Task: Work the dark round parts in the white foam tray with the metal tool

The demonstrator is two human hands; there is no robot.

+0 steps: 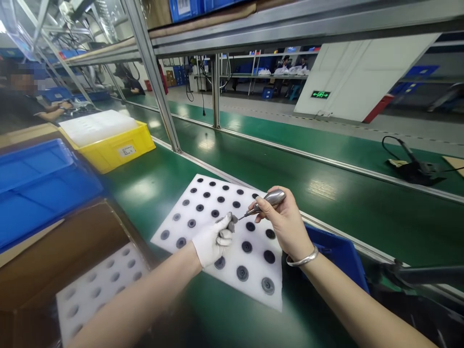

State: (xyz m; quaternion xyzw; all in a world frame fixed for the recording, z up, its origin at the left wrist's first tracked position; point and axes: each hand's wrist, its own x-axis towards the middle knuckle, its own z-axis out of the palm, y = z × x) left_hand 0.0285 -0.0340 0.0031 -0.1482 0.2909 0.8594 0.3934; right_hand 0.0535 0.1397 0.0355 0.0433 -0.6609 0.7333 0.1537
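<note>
My left hand [214,242], in a white glove, pinches a small dark grey part [234,220] between thumb and fingers. A slim-tipped hand tool with a rounded metal handle [274,197] is in my bare right hand [288,222]. The tool's thin tip points at the grey part, at or very near it; contact is too small to make out. Both hands are over a white foam sheet [232,290] whose holes carry rows of round dark grey parts [242,273]. My left hand covers some of those rows.
A blue bin [337,251] stands beyond my right forearm. To the left are a brown box [90,232] with another foam sheet [105,275], blue bins [43,183] and a yellow bin [119,147]. A metal post [155,82] rises from the green bench [145,188]. A person [25,96] sits far left.
</note>
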